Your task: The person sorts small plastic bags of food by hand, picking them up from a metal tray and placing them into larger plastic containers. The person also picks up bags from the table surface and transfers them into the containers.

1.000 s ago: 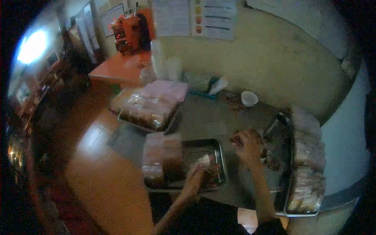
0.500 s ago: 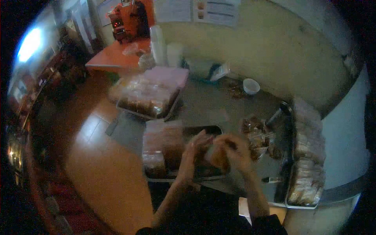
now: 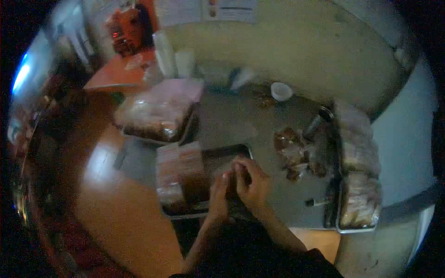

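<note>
Over the right part of a dark tray (image 3: 192,214), my two hands are close together. My left hand (image 3: 219,195) is upright beside a row of brown packets in clear wrap (image 3: 178,163), its visible fingers stretched. My right hand (image 3: 253,184) faces it with curled fingers and thumb close together. Something dark brown shows in the gap between the hands. Blur and the fingers hide what it is. The packets stand tightly side by side at the tray's left.
Right of my hands lie loose brown pieces with clear wrap (image 3: 296,155) and a dark-tipped marker-like object (image 3: 317,202). Another packet-filled tray (image 3: 357,229) runs along the right edge. A third loaded tray (image 3: 160,137) stands back left. A white bowl (image 3: 281,91) sits near the wall.
My right hand has moved left, up against my left hand. The brown wrapped piece seen in it earlier is now mostly hidden. The whole view has shifted, with everything slightly further left.
</note>
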A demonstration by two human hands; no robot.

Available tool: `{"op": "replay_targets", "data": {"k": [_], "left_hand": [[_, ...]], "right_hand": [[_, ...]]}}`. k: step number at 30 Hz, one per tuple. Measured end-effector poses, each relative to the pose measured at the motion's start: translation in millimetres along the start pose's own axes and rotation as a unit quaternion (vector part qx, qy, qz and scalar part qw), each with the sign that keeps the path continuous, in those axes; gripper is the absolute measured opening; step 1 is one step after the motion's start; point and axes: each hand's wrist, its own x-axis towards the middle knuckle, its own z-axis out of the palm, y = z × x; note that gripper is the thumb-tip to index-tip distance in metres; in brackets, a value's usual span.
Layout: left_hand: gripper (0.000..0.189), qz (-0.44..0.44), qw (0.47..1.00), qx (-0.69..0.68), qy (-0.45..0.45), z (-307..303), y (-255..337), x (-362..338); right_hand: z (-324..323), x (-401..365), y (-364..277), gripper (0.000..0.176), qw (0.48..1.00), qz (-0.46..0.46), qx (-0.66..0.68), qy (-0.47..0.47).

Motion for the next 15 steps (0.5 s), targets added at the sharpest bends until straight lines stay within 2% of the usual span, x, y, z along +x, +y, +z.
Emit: {"op": "replay_targets", "data": {"k": [1, 3, 4, 6, 8, 10, 12, 15], "left_hand": [[0.054, -0.001, 1.0, -0.004, -0.003, 0, -1, 1], [0.054, 0.02, 0.999, -0.049, 0.004, 3, -1, 5], [0.052, 0.008, 0.994, -0.098, 0.05, 6, 4, 6], [0.049, -0.013, 0.969, -0.196, 0.148, 11, 16, 7], [0.055, 0.002, 0.979, -0.17, 0.114, 6, 9, 7], [0.057, 0.0, 0.983, -0.154, 0.102, 7, 5, 10], [0.056, -0.017, 0.983, -0.142, 0.118, 11, 5, 14], [0.055, -0.001, 0.989, -0.133, 0.066, 17, 13, 11]], "right_hand": [[-4, 1, -1, 0.014, 1.0, -0.003, -0.008, -0.002], [-22, 3, -3, 0.015, 0.995, 0.072, -0.064, -0.021], [-31, 4, -3, 0.016, 0.99, 0.108, -0.09, -0.032], [-74, 16, 29, 0.03, 0.922, 0.264, -0.244, -0.146], [-111, 17, 81, 0.037, 0.942, 0.167, -0.285, -0.052], [-142, 23, 110, 0.036, 0.938, 0.072, -0.337, -0.023], [-158, 19, 125, 0.036, 0.937, 0.045, -0.344, -0.041], [-161, 19, 141, 0.037, 0.937, 0.067, -0.322, -0.119]]}}
